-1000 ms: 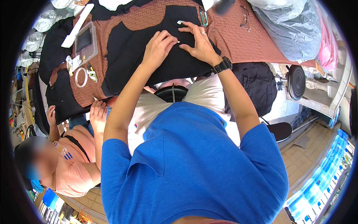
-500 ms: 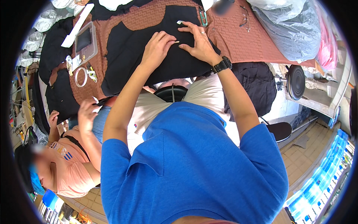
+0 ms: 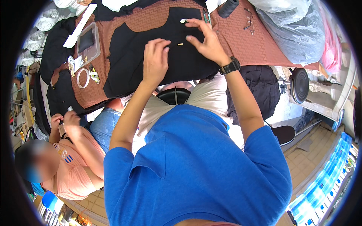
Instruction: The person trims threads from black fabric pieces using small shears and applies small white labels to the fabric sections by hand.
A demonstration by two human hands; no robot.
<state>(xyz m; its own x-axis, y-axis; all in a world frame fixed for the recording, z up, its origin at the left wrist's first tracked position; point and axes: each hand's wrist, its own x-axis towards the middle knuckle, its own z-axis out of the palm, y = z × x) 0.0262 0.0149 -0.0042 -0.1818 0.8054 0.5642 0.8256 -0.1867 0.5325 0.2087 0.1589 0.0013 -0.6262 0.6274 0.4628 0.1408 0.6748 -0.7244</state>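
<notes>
head | left hand (image 3: 155,60) flat, fingers loose, pressing black fabric piece (image 3: 151,49) spread on the brown patterned cloth (image 3: 241,41) | right hand (image 3: 205,39) at 1 o'clock of it, fingers spread, grasping nothing, beside small pale tag (image 3: 183,21) at 12 | fabric laid and smoothed, judged mid-way; tag not yet fixed.

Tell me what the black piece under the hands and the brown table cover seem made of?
The black piece looks like soft matte cloth: it lies limp with cut, curved edges. The brown cover looks like woven or quilted fabric, given its raised zigzag pattern, though embossed vinyl is possible.
</notes>
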